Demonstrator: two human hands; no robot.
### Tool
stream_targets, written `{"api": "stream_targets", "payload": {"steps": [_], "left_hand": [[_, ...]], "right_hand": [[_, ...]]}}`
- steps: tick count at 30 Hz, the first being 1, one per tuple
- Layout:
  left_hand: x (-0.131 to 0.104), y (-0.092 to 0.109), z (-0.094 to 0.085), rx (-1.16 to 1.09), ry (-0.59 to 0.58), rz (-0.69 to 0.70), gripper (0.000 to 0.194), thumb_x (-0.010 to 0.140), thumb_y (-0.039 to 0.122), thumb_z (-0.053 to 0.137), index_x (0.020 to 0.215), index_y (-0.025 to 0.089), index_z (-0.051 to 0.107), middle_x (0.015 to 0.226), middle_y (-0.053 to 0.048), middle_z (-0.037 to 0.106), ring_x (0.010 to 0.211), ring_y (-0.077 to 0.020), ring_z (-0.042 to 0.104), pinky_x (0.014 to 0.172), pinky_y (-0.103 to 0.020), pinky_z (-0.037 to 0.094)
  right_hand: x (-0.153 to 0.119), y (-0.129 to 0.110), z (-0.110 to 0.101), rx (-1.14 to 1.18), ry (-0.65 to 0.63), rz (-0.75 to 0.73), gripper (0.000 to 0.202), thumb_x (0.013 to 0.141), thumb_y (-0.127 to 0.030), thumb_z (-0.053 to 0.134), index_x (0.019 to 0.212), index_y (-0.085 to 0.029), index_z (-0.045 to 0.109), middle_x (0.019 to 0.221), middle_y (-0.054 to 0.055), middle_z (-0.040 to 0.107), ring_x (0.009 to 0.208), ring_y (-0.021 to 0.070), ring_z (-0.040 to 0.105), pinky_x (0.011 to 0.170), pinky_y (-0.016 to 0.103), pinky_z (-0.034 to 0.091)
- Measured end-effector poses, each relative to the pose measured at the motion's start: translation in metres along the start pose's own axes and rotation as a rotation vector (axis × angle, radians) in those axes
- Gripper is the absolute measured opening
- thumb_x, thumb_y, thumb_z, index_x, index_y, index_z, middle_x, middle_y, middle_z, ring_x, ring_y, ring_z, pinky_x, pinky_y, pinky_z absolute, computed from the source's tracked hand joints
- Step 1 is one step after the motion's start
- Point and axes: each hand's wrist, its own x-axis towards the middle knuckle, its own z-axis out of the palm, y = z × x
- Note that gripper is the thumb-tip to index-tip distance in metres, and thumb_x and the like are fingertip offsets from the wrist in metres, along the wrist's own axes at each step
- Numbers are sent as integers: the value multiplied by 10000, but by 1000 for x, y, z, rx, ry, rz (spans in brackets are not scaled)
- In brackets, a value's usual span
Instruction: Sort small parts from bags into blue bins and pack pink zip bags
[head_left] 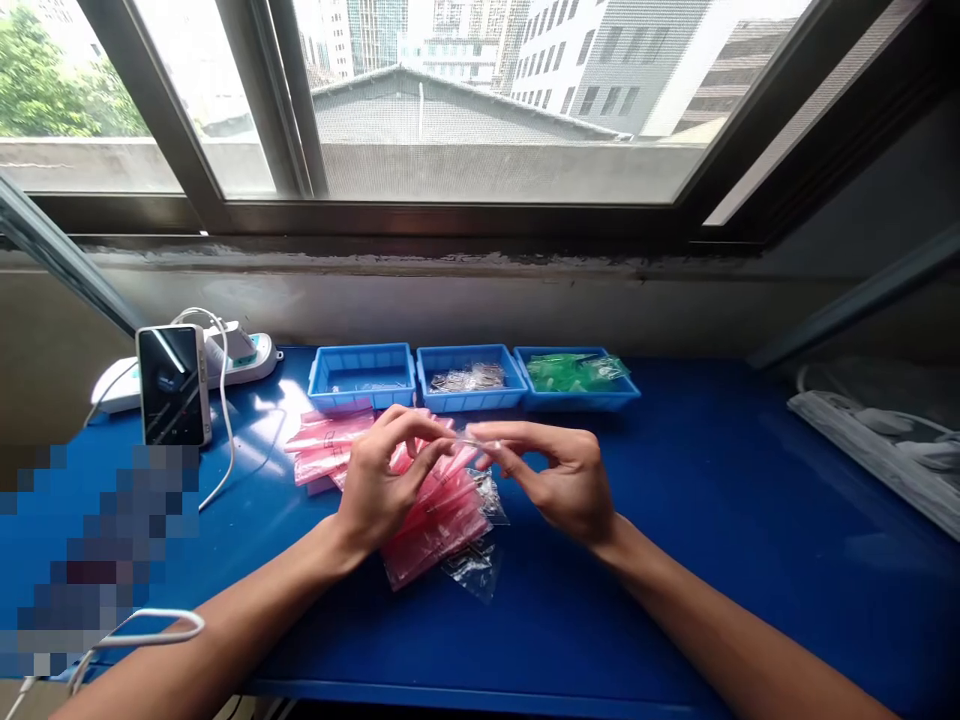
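Observation:
Between the fingertips of my left hand [386, 475] and my right hand [566, 475] is a small clear plastic bag [474, 443], pinched from both sides. What it contains is too small to make out. Below the hands lie pink plastic bags [439, 525], spread in an overlapping pile that reaches left behind my left hand. Small clear bags with metal parts [474, 568] rest at the pile's right edge, on the blue table. My right forearm passes over bare table, apart from the pile.
Three blue bins stand along the back: one with a few clear pieces [360, 360], one with small metallic packets [472, 380], one with green bags [574, 375]. A phone [172, 385] leans before a white power strip [251, 362]. Another strip [877, 450] lies far right.

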Motion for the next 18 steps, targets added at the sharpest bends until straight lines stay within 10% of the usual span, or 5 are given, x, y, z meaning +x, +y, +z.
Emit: {"api": "stream_targets", "payload": {"steps": [7, 15, 18], "left_hand": [[0, 2, 1, 9, -107, -154, 345, 1011, 351, 591, 716, 171, 589, 668, 9, 588, 609, -129, 511, 579, -258, 373], [4, 1, 1, -164, -45, -243, 249, 1053, 358, 523, 947, 176, 656, 699, 26, 585, 647, -137, 548, 638, -254, 424], [3, 0, 1, -159, -71, -242, 252, 1048, 352, 527, 936, 170, 659, 697, 20, 590, 638, -139, 555, 630, -258, 424]], "right_hand": [[3, 0, 1, 302, -377, 256, 241, 948, -296, 700, 746, -165, 717, 566, -2, 691, 431, 123, 637, 452, 217, 502], [27, 26, -5, 422, 97, 403, 329, 881, -484, 782, 951, -162, 784, 731, 36, 752, 441, 106, 606, 380, 208, 419], [33, 35, -10, 386, 91, 460, 509, 854, -523, 786, 1216, -168, 747, 914, 83, 800, 509, 126, 652, 408, 221, 449]]}}
